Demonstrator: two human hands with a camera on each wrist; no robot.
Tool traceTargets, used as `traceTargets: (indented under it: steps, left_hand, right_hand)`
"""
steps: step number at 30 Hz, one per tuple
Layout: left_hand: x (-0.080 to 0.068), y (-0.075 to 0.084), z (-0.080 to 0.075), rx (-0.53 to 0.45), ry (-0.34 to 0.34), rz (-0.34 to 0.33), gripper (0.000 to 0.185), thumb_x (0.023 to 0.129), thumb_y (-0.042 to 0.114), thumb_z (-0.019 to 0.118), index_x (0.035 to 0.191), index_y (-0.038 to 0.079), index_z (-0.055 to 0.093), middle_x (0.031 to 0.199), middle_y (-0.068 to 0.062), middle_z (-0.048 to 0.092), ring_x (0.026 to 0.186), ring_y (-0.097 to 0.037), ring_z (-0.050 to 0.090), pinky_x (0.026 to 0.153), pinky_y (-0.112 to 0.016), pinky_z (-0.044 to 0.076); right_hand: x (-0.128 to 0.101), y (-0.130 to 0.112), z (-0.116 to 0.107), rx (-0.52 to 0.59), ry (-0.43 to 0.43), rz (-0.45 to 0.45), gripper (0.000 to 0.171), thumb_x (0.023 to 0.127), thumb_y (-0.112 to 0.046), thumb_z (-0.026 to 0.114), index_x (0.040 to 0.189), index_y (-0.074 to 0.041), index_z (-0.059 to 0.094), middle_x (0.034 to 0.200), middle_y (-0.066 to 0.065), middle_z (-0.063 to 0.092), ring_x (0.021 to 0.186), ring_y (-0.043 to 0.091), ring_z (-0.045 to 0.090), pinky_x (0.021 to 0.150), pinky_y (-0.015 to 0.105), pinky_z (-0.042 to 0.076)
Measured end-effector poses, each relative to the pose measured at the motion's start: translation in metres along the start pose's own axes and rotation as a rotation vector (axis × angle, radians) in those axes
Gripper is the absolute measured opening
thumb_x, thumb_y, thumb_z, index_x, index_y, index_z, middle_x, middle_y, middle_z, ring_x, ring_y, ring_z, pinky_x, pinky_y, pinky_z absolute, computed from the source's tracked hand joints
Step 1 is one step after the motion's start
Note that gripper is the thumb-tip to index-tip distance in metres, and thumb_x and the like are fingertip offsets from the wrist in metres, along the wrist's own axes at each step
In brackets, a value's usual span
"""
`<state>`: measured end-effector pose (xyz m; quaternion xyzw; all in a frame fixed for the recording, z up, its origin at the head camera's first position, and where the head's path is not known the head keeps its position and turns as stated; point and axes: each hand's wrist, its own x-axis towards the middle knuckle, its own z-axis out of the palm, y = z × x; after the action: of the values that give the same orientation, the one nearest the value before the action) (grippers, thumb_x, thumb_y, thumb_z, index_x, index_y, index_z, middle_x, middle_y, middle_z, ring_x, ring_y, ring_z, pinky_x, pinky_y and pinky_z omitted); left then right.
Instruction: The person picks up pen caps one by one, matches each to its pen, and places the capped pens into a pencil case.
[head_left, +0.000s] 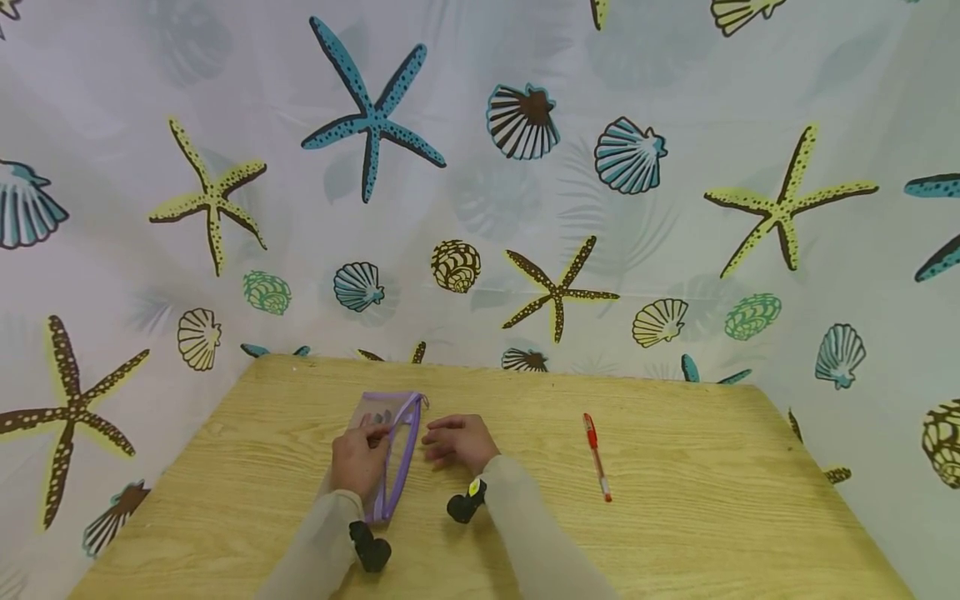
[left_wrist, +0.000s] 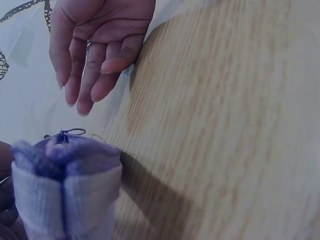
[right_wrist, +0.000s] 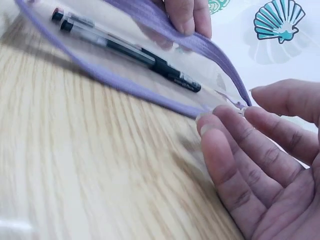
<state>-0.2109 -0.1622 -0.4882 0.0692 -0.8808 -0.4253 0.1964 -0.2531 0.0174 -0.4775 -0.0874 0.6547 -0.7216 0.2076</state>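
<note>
While left hand (head_left: pixel 360 460) holds pouch (head_left: pixel 396 433), right hand (head_left: pixel 459 442) just beside

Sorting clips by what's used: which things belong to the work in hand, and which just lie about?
In hand: purple pencil pouch, held by left hand; pens inside; right hand beside its zipper end.
Lying about: red pen; wooden table; seashell curtain.

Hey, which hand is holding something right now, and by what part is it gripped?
The left hand holds the purple mesh pouch by its zipper edge. The right hand holds nothing; its fingers are relaxed beside the zipper end.
</note>
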Motion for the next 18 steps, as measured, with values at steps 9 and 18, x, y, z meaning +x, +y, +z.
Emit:
traceTargets:
  steps: [9,18]
  left_hand:
    - [-0.001,0.003,-0.001,-0.006,-0.008,-0.004,0.018,0.086,0.0,0.064,0.101,-0.002,0.074,0.087,-0.012,0.071,0.078,-0.023,0.066,0.069,-0.036,0.053]
    - [-0.001,0.003,-0.002,-0.011,-0.01,-0.004,0.019,0.086,-0.001,0.063,0.102,-0.003,0.073,0.087,-0.013,0.071,0.078,-0.024,0.066,0.069,-0.037,0.053]
  right_hand:
    - [-0.007,-0.007,-0.019,-0.046,0.068,0.003,0.033,0.094,-0.005,0.059,0.12,0.014,0.058,0.106,0.026,0.067,0.08,0.03,0.07,0.063,0.034,0.056]
    - [-0.009,-0.001,-0.049,-0.121,0.129,-0.029,0.032,0.094,-0.009,0.059,0.12,0.011,0.06,0.102,0.02,0.07,0.076,0.028,0.07,0.064,0.039,0.057]
